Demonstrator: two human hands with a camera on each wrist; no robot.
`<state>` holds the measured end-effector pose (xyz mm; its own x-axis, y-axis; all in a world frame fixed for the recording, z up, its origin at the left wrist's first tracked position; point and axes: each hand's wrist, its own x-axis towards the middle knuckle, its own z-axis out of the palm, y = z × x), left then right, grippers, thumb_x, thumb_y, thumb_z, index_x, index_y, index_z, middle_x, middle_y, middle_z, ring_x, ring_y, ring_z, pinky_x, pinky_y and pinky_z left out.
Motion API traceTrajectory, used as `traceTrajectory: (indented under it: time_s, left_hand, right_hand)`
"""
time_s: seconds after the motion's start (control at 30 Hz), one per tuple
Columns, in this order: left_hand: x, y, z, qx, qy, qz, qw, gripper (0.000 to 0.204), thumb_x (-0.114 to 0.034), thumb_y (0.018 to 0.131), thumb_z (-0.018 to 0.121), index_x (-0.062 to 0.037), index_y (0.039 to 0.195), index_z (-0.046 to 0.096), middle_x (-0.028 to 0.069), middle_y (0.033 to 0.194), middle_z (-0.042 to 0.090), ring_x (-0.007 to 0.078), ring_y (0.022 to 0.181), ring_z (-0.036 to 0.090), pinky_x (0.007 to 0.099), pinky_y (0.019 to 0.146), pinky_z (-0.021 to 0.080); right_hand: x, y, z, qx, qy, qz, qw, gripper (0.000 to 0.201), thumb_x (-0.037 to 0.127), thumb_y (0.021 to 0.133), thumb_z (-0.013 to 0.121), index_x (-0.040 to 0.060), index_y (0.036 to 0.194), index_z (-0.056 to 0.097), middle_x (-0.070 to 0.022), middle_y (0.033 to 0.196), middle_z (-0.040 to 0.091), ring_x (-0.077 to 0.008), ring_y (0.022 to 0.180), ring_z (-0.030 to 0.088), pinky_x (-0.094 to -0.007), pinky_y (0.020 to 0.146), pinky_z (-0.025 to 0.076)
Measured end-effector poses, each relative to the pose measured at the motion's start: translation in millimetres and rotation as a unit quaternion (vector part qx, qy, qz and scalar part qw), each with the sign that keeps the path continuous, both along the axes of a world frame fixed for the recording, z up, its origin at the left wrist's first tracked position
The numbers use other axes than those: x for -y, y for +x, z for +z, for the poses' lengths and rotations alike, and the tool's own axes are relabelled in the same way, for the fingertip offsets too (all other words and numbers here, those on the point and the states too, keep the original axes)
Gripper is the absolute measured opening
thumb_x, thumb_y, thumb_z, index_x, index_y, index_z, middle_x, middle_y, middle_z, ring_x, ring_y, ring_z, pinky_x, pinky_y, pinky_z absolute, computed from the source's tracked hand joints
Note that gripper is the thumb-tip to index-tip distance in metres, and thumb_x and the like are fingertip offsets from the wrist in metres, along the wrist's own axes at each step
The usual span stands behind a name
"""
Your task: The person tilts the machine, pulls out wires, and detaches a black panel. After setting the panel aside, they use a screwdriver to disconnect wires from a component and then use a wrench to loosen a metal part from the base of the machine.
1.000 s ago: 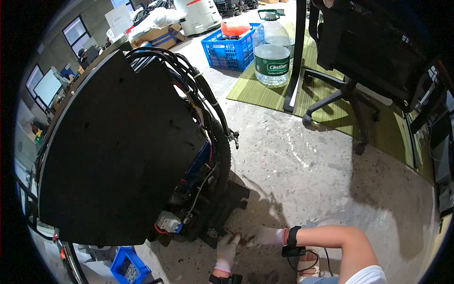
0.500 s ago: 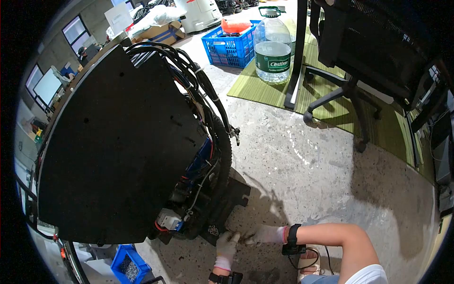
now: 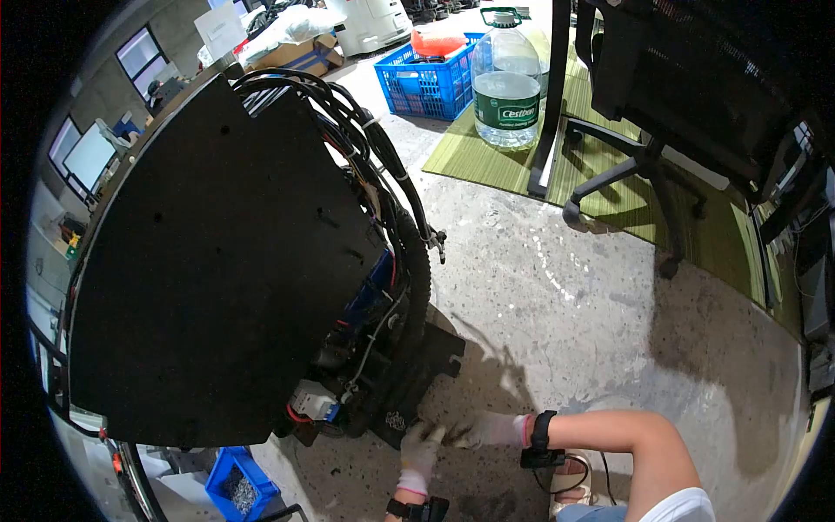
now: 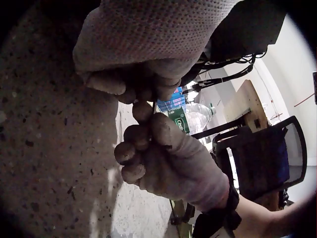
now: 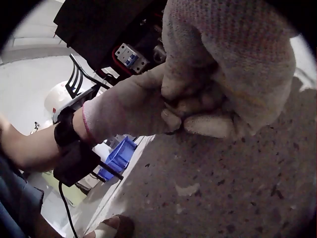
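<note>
Both hands wear whitish knitted gloves with soiled fingertips and meet low over the floor, in front of a large black machine (image 3: 217,287). My left hand (image 3: 420,451) has its fingers curled, thumb against forefinger. Facing it, my right hand (image 3: 491,431) is curled too, fingertips right at those of the left. Between them the left wrist view shows a thin dark piece (image 4: 154,106), pinched from both sides; its kind is mostly hidden by the fingers. Just beyond the left hand lies the machine's black base plate (image 3: 435,357), with a small light cluster (image 3: 396,421) on it.
A circuit breaker (image 3: 311,402) with a blue part sits at the machine's lower edge, below bundled black cables (image 3: 383,157). A blue bin (image 3: 239,487) of small metal pieces stands lower left. Farther off are a blue crate (image 3: 426,87), a water bottle (image 3: 507,109) and an office chair (image 3: 652,165).
The head view has shifted slightly, so the background sits a little higher and farther right. Both hands stay together in nearly the same place, with only small finger movement.
</note>
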<state>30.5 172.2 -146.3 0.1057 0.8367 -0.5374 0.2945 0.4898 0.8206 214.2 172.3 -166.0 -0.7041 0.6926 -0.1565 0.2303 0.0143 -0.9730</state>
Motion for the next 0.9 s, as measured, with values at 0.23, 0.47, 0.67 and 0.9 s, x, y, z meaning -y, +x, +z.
traceTrajectory:
  time_s: [0.23,0.47,0.67,0.9]
  left_hand:
    - [-1.1,4.0,5.5,0.01,-0.011,0.039,0.999,0.034,-0.019,0.074,0.062,0.0046,0.098,0.056,0.0099,0.094,0.06,0.018,0.085,0.054,0.0274,0.077,0.04]
    - [-0.6,-0.1,-6.5,0.028,0.025,0.004,0.999,0.022,-0.018,0.078,0.058,-0.0037,0.095,0.055,0.0019,0.078,0.055,0.0122,0.063,0.05,0.0243,0.049,0.042]
    - [-2.0,-1.6,-3.0,0.002,-0.024,0.021,0.999,0.031,-0.02,0.076,0.061,-0.0038,0.1,0.052,0.0034,0.085,0.054,0.0135,0.066,0.05,0.0254,0.048,0.042]
    - [1.2,6.5,15.6,0.033,-0.028,0.098,0.994,0.028,-0.022,0.074,0.064,0.0006,0.089,0.057,0.0048,0.081,0.058,0.0138,0.072,0.051,0.0266,0.063,0.041]
  right_hand:
    - [5.8,-2.8,-20.1,-0.016,0.148,-0.049,0.988,0.032,0.028,0.08,0.055,0.0052,0.103,0.055,-0.0118,0.092,0.059,-0.019,0.075,0.053,-0.0296,0.067,0.043]
    - [-4.7,5.3,49.1,0.043,-0.162,-0.039,0.985,0.039,0.035,0.08,0.054,0.0042,0.104,0.055,-0.0117,0.092,0.058,-0.0196,0.078,0.054,-0.0316,0.07,0.042]
    - [-3.7,1.6,36.5,0.065,-0.225,-0.075,0.969,0.04,0.032,0.078,0.057,0.0024,0.104,0.055,-0.0101,0.09,0.059,-0.0174,0.077,0.052,-0.0299,0.069,0.042]
    - [-3.0,-1.4,22.2,0.014,-0.207,-0.078,0.975,0.035,0.029,0.076,0.061,0.0035,0.1,0.059,-0.0046,0.079,0.059,-0.0098,0.069,0.05,-0.0254,0.063,0.043]
